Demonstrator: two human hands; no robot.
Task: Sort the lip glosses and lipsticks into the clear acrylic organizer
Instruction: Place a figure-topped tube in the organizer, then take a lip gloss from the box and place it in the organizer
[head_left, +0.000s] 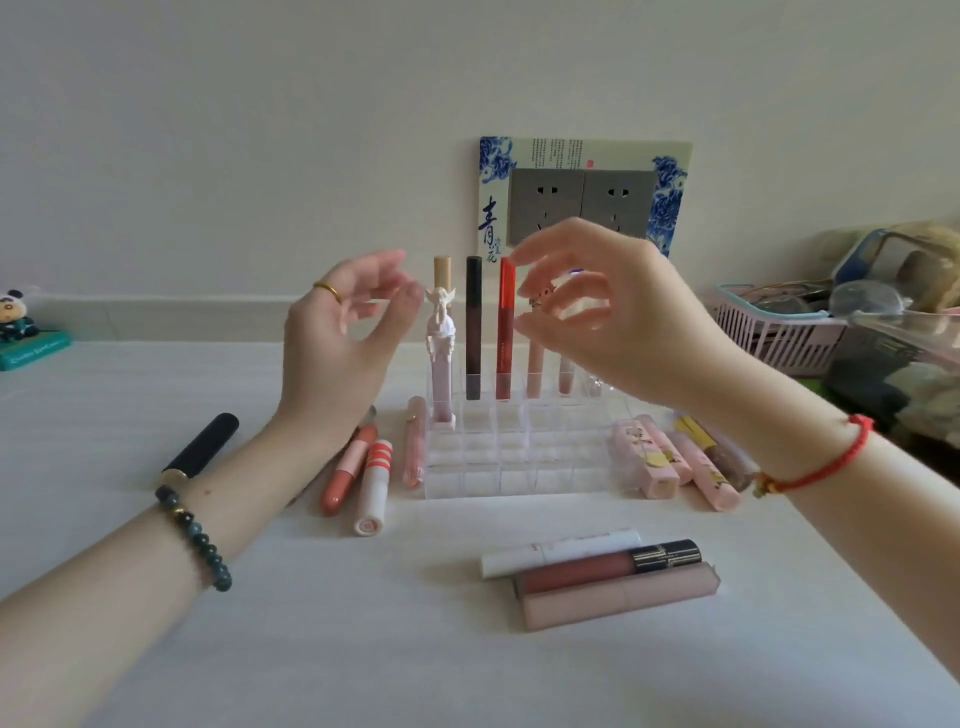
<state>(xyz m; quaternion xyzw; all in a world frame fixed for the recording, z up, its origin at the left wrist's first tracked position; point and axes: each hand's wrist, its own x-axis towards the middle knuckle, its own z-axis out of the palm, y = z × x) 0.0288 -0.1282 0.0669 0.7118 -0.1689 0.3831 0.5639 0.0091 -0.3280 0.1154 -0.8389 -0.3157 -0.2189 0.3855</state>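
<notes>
A clear acrylic organizer (514, 467) stands mid-table. Its back row holds a pink angel-topped gloss (440, 343), a dark brown tube (472, 327), a red tube (505, 332) and pink tubes partly hidden behind my right hand. My right hand (623, 317) hovers over the back row with fingers spread, its fingertips next to the red tube's cap. My left hand (343, 338) floats left of the organizer, fingers apart, holding nothing. Loose tubes lie on the table: several at the left (371, 488), three in front (597, 577), pink cased lipsticks at the right (649, 457).
A black tube (200, 447) lies far left. A panda figurine (18, 327) sits at the left edge. A pink basket (769, 332) and clutter crowd the right. A wall socket with a blue-and-white frame (582, 202) is behind the organizer.
</notes>
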